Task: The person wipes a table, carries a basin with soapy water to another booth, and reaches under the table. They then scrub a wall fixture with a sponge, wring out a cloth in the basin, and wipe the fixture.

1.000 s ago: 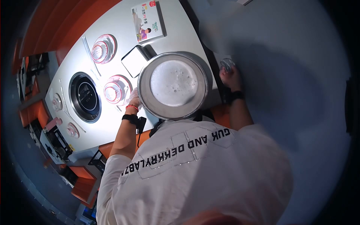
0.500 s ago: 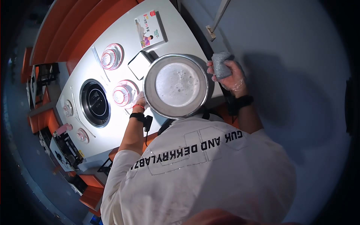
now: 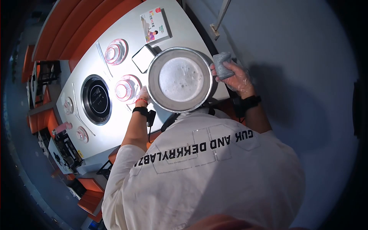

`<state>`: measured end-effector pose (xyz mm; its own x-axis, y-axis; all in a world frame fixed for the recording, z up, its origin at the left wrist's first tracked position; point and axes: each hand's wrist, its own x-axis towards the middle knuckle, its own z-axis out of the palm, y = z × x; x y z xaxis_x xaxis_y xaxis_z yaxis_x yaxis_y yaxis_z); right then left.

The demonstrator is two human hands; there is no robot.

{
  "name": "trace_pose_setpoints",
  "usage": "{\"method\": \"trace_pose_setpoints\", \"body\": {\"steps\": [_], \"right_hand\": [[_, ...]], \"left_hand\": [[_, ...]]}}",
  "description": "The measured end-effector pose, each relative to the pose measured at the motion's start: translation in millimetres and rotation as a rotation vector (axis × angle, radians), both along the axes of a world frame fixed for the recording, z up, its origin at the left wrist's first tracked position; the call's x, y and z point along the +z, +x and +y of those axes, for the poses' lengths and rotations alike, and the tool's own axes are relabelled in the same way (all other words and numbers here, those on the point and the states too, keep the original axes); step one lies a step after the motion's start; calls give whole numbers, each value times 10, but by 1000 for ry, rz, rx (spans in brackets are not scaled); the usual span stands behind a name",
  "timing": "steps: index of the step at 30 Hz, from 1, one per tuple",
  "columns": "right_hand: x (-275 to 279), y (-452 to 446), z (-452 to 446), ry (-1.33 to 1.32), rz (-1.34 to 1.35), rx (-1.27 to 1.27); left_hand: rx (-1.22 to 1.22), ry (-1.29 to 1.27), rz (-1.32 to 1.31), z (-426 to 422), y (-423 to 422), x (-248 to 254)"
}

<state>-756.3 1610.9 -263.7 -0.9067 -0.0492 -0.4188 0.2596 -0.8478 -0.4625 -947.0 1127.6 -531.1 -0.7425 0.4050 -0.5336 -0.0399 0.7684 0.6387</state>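
A round metal pot (image 3: 181, 78) with spots on its bottom is held above the near edge of the white table. My left hand (image 3: 142, 94), in a clear plastic glove, grips the pot's left side; the fingertips are partly hidden behind the rim. Right of the pot, my right hand (image 3: 238, 78), also in a clear glove, has its fingers wrapped round a grey woven cloth or pad (image 3: 223, 66). The pad is close to the pot's right rim, outside the pot.
Wrapped bowl sets (image 3: 123, 90) with red rims stand on the white table (image 3: 103, 140). Left of them is a round black cooktop (image 3: 96, 99). A glove box (image 3: 155, 26) and a square tray (image 3: 143, 58) lie beyond the pot. An orange bench (image 3: 80, 30) borders the table.
My right hand has come up from low on the right with the grey pad, then moved slightly left. The pot now appears a little higher in view, still gripped by my left hand.
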Motion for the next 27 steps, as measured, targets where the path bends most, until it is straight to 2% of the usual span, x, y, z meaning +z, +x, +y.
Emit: {"method": "trace_pose_setpoints", "body": {"steps": [4,5,7,9,10,12,15,20,27], "right_hand": [[35,-11,-60,47,-2,43],[55,-14,-88,56,-11,45],[99,-27,-140,74,-29,49],[103,-50,-174,60,-33,49],[105,-59,-186,52,-36,49],[107,-76,-199,50,-49,46],[121,-91,-217,73,-59,47],[90,-110,-236,69,-59,48],[133,-136,-312,82,-97,60]], "left_hand": [[-105,-86,66,35,-31,-3],[-287,-193,202,44,-20,26],[49,138,-44,-221,-96,-507],[116,225,-101,-243,-89,-578],[14,147,-35,-205,-62,-466],[25,112,-27,-145,-44,-329],[231,180,-144,-240,-102,-556],[172,99,-145,-96,-57,-257],[204,115,-156,-114,-65,-342]]}}
